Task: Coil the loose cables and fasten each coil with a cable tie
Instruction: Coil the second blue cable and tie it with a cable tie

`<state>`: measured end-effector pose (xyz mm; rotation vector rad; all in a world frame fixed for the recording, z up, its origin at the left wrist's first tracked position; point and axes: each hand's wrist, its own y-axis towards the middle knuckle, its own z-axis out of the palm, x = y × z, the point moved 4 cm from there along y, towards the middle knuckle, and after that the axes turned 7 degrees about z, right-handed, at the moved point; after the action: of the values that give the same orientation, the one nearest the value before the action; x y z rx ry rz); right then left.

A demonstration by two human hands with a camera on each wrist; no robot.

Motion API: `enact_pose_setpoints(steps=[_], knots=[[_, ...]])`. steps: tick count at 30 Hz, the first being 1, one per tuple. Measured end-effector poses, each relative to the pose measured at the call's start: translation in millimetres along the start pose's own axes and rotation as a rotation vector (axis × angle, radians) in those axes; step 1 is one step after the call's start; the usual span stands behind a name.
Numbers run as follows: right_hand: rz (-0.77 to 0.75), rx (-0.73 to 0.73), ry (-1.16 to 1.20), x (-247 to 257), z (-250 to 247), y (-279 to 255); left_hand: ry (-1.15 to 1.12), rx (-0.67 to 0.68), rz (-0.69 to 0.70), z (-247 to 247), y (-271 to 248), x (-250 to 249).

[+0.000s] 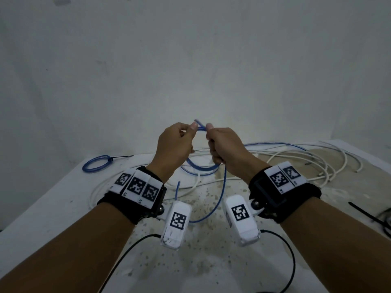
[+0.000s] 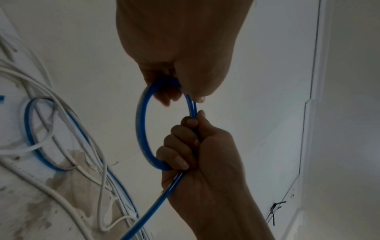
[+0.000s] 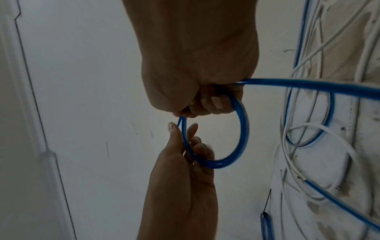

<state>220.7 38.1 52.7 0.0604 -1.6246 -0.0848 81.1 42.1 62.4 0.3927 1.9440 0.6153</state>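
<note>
I hold a small loop of blue cable (image 1: 201,128) in the air above the table, between both hands. My left hand (image 1: 191,129) pinches the loop with thumb and forefinger. In the left wrist view the loop (image 2: 141,126) hangs from those fingers. My right hand (image 1: 209,134) is a fist round the loop's other side; the right wrist view shows the loop (image 3: 243,129) curving out below it. The cable's loose length (image 1: 222,193) drops from the right fist to the table. A finished blue coil (image 1: 96,163), fastened with a black tie, lies far left.
A tangle of white cables (image 1: 296,157) spreads over the stained white table (image 1: 53,208) behind and to the right of my hands. Black cable ties (image 1: 368,216) lie at the right edge. A plain wall (image 1: 190,60) rises just behind the table.
</note>
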Motion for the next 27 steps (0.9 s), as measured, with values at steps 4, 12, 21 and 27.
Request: enact_pose_setpoints(steps=[4,12,21,27], knots=[[0.036,-0.216,0.384,-1,-24,11,0.136,-0.011,-0.035,-4,-15,-3],[0.036,-0.295,0.638,-13,-21,6,-0.44,0.279,-0.693,37,-61,2],[0.101,-0.175,0.478,-23,-4,-1,-0.501,-0.098,-0.379,14,-28,-3],[0.062,-0.066,0.373,-20,4,-6,-0.395,-0.111,-0.186,1,-18,-4]])
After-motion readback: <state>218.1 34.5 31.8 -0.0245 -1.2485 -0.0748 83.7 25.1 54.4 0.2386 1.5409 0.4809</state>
